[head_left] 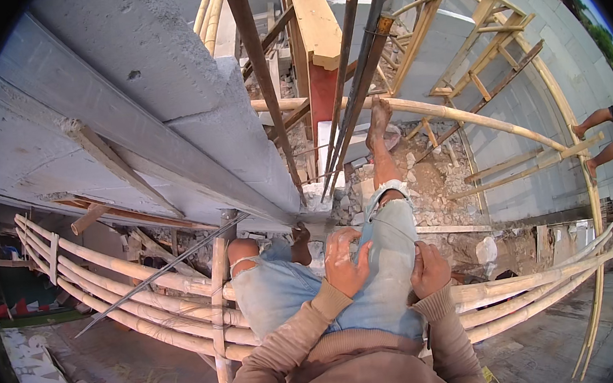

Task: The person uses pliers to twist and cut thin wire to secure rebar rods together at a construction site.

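Note:
My left hand (346, 263) rests on the thigh of my faded blue jeans (388, 272), its thumb apart from the fingers and nothing visible in it. Beside the same thigh, on its outer side, my right hand (430, 268) is closed with the fingers curled in; whatever they may hold is hidden. Beneath me run several bundled bamboo poles (146, 284), reaching out to both sides. My bare right foot (379, 119) is propped on a single bamboo pole (477, 120) ahead. Lower down, my left foot (301, 242) is by the wall's base.
A grey block wall (191, 140) rises at the left. Rusty steel bars (267, 84) stand upright ahead, around a wooden board (314, 24). Rubble (439, 186) covers the ground below. Another person's legs (596, 138) are on the bamboo scaffold at the far right. A thin rod (156, 276) crosses the left poles.

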{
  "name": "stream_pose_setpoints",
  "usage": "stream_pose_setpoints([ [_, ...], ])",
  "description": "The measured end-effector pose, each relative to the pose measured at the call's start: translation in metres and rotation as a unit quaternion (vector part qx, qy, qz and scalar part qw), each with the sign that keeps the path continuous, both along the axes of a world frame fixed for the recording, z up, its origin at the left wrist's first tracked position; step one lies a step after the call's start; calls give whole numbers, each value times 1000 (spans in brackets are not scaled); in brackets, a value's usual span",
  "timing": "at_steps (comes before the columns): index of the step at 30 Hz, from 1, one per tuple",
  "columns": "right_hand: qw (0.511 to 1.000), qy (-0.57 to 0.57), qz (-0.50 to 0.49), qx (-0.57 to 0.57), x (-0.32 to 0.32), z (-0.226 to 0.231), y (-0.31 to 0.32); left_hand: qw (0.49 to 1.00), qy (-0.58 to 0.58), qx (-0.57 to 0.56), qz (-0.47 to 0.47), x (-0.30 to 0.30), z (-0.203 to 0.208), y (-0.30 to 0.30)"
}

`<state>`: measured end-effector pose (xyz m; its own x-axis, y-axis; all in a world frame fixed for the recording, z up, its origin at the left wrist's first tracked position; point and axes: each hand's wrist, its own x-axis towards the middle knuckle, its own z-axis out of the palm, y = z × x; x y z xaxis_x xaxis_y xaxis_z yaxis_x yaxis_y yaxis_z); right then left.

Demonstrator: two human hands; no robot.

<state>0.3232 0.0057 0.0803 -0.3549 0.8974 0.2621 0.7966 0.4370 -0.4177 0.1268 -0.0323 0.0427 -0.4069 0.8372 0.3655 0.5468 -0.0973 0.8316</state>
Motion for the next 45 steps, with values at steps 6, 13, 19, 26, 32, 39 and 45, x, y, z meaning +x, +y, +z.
stream_pose_setpoints([
  [6, 997, 49, -52, 6, 8, -29, -2, 981, -23, -133, 137, -50, -125, 51],
  [13, 990, 86, -101, -58, 12, -39, -7, 957, -56, -268, 94, -70, -124, 97],
  [19, 977, 164, -109, -84, 11, -48, -4, 972, -89, -181, 123, -78, -147, 96],
  [26, 967, 176, -114, -141, 5, -43, 0, 994, -25, -51, 98, -81, -173, 94],
  [32, 937, 234, -114, -234, -12, -41, 38, 931, 157, -302, 133, -71, -117, 115],
  [39, 640, 577, -149, -484, -78, -58, 95, 933, 177, -269, 160, -73, -137, 130],
  [45, 603, 577, -164, -526, -110, -64, 99, 944, 139, -237, 180, -63, -132, 126],
])
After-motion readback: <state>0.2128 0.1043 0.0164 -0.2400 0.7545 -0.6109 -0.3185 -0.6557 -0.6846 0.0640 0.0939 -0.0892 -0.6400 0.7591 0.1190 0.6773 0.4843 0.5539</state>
